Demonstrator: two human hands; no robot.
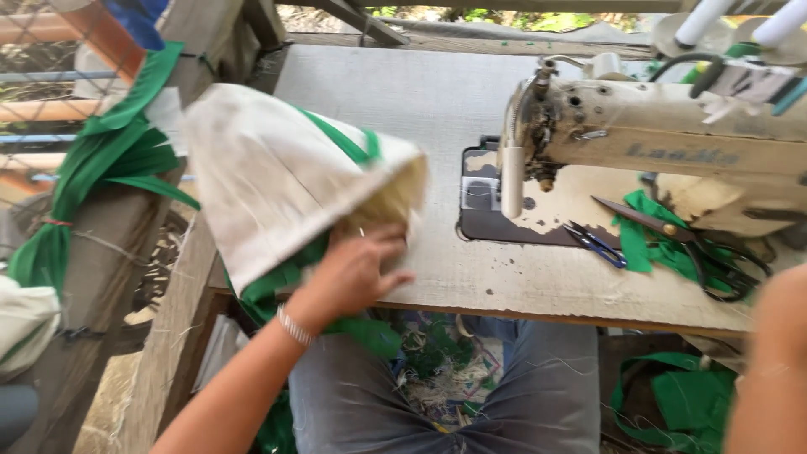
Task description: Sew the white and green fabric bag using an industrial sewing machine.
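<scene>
Head view: grey-trousered lap [445,395] seen at 6 o'clock | left hand [357,273] closed on cream fabric piece with green trim [277,176], lifted at 10 o'clock off table [403,92] | right hand at 4 o'clock, fingers out of view, cannot tell | step judged: piece being set aside, left of sewing machine [656,134] | steady grip called for; scissors [672,235] at 3 o'clock.
</scene>
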